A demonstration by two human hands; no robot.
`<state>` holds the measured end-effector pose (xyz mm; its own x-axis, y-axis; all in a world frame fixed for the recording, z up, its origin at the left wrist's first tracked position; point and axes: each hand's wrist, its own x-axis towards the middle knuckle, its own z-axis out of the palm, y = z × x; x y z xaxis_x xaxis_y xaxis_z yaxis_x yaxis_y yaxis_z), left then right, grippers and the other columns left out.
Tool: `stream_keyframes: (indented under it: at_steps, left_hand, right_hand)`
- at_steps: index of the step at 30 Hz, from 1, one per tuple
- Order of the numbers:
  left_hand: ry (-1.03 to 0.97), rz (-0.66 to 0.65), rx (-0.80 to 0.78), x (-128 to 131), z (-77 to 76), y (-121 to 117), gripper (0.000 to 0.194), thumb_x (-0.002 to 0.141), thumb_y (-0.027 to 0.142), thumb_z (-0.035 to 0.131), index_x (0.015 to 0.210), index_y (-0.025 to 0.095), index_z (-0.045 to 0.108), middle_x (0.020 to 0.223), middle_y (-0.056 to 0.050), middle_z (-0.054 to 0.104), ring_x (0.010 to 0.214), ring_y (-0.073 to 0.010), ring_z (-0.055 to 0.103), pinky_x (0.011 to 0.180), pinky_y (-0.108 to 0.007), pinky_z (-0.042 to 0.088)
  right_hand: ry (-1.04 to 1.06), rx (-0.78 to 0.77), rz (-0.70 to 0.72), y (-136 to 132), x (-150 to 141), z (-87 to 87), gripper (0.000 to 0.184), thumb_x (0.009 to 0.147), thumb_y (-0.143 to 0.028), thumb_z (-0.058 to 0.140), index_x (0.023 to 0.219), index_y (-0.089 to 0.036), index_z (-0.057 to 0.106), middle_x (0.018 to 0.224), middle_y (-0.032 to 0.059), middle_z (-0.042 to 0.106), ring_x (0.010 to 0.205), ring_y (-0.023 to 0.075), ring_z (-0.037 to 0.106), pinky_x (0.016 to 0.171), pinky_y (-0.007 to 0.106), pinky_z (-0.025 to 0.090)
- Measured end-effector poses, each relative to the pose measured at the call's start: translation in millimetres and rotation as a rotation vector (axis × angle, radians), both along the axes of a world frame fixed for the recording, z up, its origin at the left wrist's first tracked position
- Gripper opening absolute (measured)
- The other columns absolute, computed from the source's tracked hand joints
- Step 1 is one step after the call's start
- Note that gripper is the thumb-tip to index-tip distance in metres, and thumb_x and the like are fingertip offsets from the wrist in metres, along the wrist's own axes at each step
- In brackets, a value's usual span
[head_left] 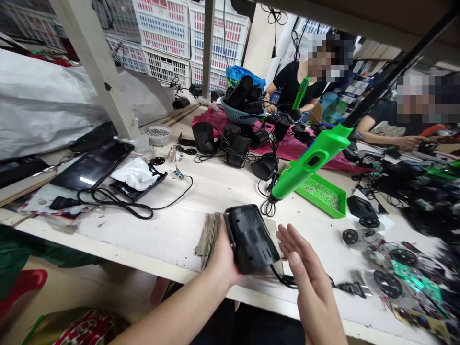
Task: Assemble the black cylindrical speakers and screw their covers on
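Left hand (pixel 223 254) closed around black housing (pixel 250 239), held above bench edge, cord (pixel 283 279) trailing. Right hand (pixel 309 292) open, fingers (pixel 287 239) just beside housing, not gripping. Green tray (pixel 328 203) held small parts (pixel 319 194); teal basket (pixel 239 117) held black units (pixel 240 93); white cup (pixel 158 142) held metal bits (pixel 157 132).

Parts tray (pixel 321 195) on workbench (pixel 172 230), behind the housing (pixel 250 238)

Black ribbed plastic housing (pixel 250 239): matt, fairly smooth. Green plastic tool handle (pixel 309 163): slight gloss. White-painted wooden workbench (pixel 201 206): matt, scuffed.
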<state>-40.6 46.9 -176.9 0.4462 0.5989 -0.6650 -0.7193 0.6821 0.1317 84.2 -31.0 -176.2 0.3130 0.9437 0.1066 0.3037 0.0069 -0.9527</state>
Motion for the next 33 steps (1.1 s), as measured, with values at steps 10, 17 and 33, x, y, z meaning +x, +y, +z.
stream_keyframes:
  at_steps: [10,17,33]
  left_hand:
    - [0.083,0.013,-0.033,-2.1,4.4,6.4,0.064,0.089,0.065,0.034,0.091,0.011,0.069,0.07,-0.012,0.074,0.061,-0.025,0.069,0.061,-0.037,0.056]
    - [0.08,0.03,0.088,-0.3,2.7,-5.7,0.067,0.093,0.06,0.031,0.077,0.008,0.071,0.073,-0.015,0.073,0.088,-0.0297,0.07,0.085,-0.041,0.054]
    - [0.34,0.063,0.638,-0.2,-3.2,-33.5,0.062,0.063,0.039,0.084,0.116,0.018,0.062,0.105,-0.012,0.073,0.103,-0.0325,0.065,0.095,-0.045,0.046]
  right_hand:
    - [-0.327,-0.104,-0.012,-10.9,13.5,10.7,0.031,0.088,-0.048,0.055,0.108,-0.026,0.062,0.113,0.0073,0.067,0.108,0.024,0.061,0.092,0.037,0.048]
    - [0.225,-0.343,0.228,9.0,6.2,11.9,0.063,0.071,-0.06,0.07,0.118,-0.018,0.062,0.118,0.0131,0.067,0.11,0.0293,0.062,0.093,0.042,0.05]
    - [0.375,-0.22,0.022,2.8,-1.2,-14.8,0.056,0.075,-0.056,0.068,0.12,-0.022,0.064,0.127,0.0094,0.064,0.121,0.0292,0.057,0.1,0.042,0.047]
